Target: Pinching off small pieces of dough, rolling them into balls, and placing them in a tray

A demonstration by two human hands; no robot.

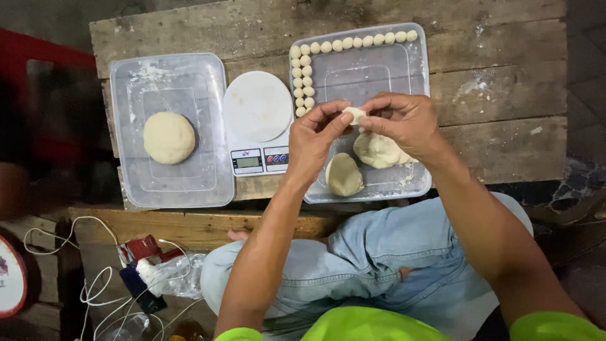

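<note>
Head camera looked straight down at two bare hands over a rough wooden table point(505, 57). The left hand point(315, 136) and the right hand point(404, 120) met in the air, and both pinched one small dough piece point(354, 114) between thumbs and fingertips. The right hand also kept a bigger dough lump point(377, 151) tucked under its palm. They hovered just above the right tray point(419, 76), a clear plastic one with round corners. A row of little dough balls point(353, 43) ran along the far rim of that tray and down its left rim, so the middle stayed bare. A flat dough piece point(344, 175) lay near the close rim, under the left wrist. The close edge of the tray sat near the edge of the table, right above the person's knees in blue jeans point(353, 259). Bare wood lay open to the right of the tray. Between the trays stood a white kitchen scale point(257, 123) with a round plate on top and a small grey screen at the front. The left tray point(126, 82) held a big dough ball point(168, 137) in its middle. On the floor to the left lay white cords point(95, 290) and a red and blue packet point(142, 252) beside a crumpled clear bag point(170, 275).
</note>
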